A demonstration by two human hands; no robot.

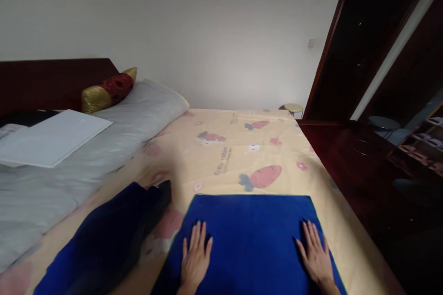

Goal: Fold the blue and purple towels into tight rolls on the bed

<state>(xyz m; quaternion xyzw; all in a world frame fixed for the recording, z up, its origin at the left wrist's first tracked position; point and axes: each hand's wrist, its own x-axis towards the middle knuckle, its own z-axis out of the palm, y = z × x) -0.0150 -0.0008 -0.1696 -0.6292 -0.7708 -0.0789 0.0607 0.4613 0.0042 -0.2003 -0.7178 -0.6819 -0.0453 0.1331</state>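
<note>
A blue cloth (254,235) with a thin greenish edge lies spread flat on the bed, its near part cut off by the bottom of the view. My left hand (196,253) rests palm down near the cloth's left edge, fingers stretched out. Near the right edge my right hand (315,251) lies flat on it too, with fingers extended and thumb apart. Neither hand grips anything. Left of the cloth is a crumpled dark blue and black fabric item (110,235); its kind cannot be made out.
The bed sheet (221,170) is cream with carrot and rabbit prints. A grey quilt or bedding (138,120) runs along the left, bearing a white flat board (58,138) and a red-gold cushion (114,90). A stool (293,108) stands beyond the bed; a shoe rack (422,147) is far right.
</note>
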